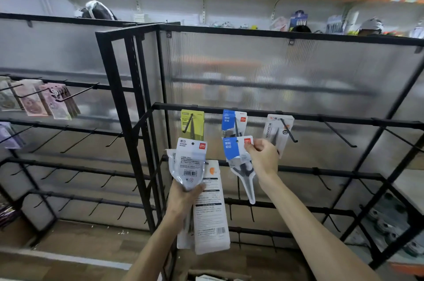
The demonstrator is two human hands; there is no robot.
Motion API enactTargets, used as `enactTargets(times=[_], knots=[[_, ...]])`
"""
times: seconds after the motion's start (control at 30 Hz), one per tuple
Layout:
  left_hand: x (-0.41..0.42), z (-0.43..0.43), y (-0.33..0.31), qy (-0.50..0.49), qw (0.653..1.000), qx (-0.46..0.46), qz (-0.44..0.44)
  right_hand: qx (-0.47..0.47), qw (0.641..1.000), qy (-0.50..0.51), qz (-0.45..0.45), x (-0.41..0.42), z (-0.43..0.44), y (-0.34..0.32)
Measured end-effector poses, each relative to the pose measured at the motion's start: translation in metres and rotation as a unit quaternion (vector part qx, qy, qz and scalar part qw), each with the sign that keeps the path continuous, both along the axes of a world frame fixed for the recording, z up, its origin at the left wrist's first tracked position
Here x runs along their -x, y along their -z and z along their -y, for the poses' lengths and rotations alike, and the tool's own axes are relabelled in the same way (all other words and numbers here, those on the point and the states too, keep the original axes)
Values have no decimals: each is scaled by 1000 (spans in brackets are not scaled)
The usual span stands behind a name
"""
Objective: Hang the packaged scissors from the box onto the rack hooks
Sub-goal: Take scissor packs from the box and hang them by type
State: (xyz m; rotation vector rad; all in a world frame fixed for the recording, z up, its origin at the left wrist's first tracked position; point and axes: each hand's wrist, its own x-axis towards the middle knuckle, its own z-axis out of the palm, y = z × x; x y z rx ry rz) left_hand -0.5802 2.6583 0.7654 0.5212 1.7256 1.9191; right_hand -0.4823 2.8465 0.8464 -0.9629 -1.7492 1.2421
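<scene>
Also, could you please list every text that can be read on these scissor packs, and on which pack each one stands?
"剪刀", "deli": top pack in the left hand.
"锋利剪切", "deli": blue pack in the right hand.
"SCISSO", then hidden: yellow-green pack on a hook.
"SCISSORS", sideways: white hanging pack.
"deli": hanging blue pack.
Fine print and barcodes, also on the long white pack: too small to read.

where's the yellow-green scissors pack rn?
Head view, just left of centre: the yellow-green scissors pack hangs on an upper-rail hook, left of the hung blue pack, above the packs in the left hand.
</scene>
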Motion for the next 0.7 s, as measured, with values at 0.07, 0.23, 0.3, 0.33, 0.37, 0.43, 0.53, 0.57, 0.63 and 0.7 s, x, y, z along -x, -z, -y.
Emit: enactTargets(times=[0.07,0.23,0.3,0.33,0.37,0.43,0.53,0.57,0.63,0.7], knots=[[7,-3,2,-9,1000,4,4,18,1000,5,-13,9,-6,3],[19,-12,6,-12,1000,3,-7,26,999,16,-36,24,-14,15],[22,-16,9,-19,1000,0,1,25,998,27,-55,24,-17,22],[24,-19,11,-25,1000,4,4,25,997,30,-63,23,-18,24],[27,-23,13,-29,1000,9,7,26,997,32,-65,24,-20,26],[32,-30,16,-37,999,25,12,29,997,28,-63,28,-25,30],[38,-41,21,-35,999,37,10,27,998,19,-55,39,-37,31],[40,-44,21,-31,999,37,8,27,998,19,-50,44,-42,30],[41,-48,21,-23,999,28,6,20,999,21,-28,55,-52,27],[42,-52,20,-20,1000,18,8,8,1000,20,-5,68,-66,24]])
